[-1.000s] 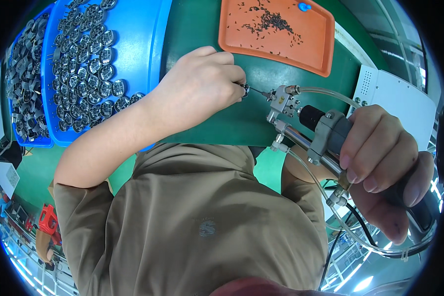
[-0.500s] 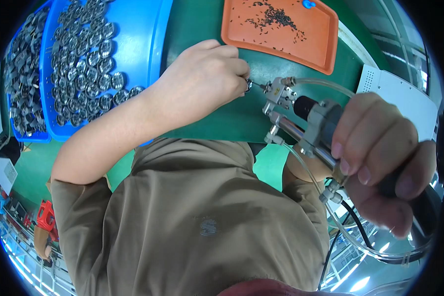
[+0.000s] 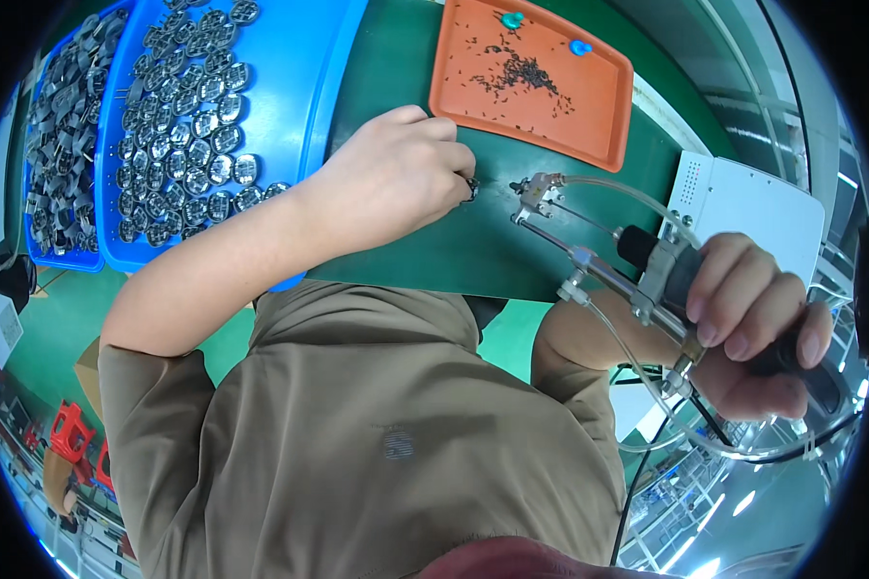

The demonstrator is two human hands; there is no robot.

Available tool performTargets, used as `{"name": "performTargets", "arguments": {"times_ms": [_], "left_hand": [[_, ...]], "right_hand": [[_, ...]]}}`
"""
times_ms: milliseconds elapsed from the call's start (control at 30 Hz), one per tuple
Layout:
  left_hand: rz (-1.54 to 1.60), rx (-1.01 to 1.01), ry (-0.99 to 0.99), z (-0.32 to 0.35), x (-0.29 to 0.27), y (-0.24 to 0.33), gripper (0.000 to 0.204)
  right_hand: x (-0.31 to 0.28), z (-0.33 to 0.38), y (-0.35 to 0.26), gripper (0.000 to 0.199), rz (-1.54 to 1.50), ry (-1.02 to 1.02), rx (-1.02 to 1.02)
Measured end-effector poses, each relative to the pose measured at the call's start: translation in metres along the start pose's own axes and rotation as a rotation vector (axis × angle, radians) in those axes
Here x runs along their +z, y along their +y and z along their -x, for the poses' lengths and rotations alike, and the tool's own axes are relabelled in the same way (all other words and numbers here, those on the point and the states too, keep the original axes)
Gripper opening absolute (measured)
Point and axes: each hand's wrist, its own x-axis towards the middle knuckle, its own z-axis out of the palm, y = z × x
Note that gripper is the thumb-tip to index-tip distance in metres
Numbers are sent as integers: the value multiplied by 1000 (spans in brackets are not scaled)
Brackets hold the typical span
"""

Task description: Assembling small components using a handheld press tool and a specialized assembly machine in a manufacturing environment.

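Observation:
My left hand [image 3: 406,174] is closed with its knuckles up over the green table, pinching a small dark part [image 3: 471,189]. Only the part's edge shows past the fingertips; the rest is hidden. Wrapped in my right hand [image 3: 748,323] is a powered screwdriver [image 3: 668,275] with a metal nose block [image 3: 541,196] and clear hoses. The nose points left at the small part, with a short gap between them. Beyond both hands lies an orange tray [image 3: 603,145] holding a scatter of tiny black screws [image 3: 526,73] and two small knobs, one teal and one blue.
On the left a blue tray [image 3: 294,96] holds many clear-and-dark round parts [image 3: 198,125]. Farther left, another blue bin [image 3: 72,257] is heaped with grey parts [image 3: 68,145]. A white box-shaped unit [image 3: 753,217] stands at the right, and a clear hose [image 3: 637,198] loops from the tool.
The screwdriver's nose has drawn back to the right, off the small part it was at. The black sleeve sits farther from the nose block. My left hand keeps its pinch. The whole view has shifted slightly.

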Motion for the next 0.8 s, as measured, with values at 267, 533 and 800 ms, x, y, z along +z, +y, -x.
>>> {"name": "performTargets", "arguments": {"times_ms": [267,533,800], "left_hand": [[24,1,-23,-1,1,-2,13],[59,-5,9,0,4,-1,15],[36,-21,-32,0,3,-3,14]], "right_hand": [[-1,4,10,46,-73,2,13],[12,2,31,48,-148,-68,-1],[15,-1,40,49,-126,-135,34]]}}
